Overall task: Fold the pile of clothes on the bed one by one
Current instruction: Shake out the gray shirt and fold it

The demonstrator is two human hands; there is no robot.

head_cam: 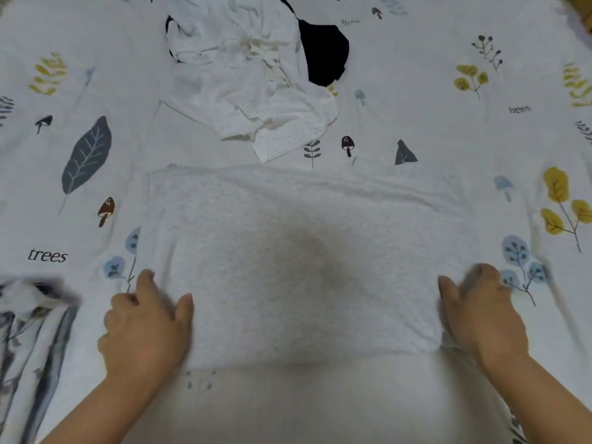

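A white fluffy garment (298, 251) lies spread flat as a wide rectangle on the bed in front of me. My left hand (147, 322) holds its near left edge, thumb on top of the fabric and fingers curled at the side. My right hand (480, 312) holds the near right edge in the same way, slightly blurred. Farther up the bed lies a crumpled pile of white clothes (253, 81), one piece with small dots, and a black garment (326, 56) beside it.
The bedsheet (448, 129) is white with printed leaves, mushrooms and the word "trees". A patterned grey-and-white cloth (32, 331) lies at the near left edge of the bed.
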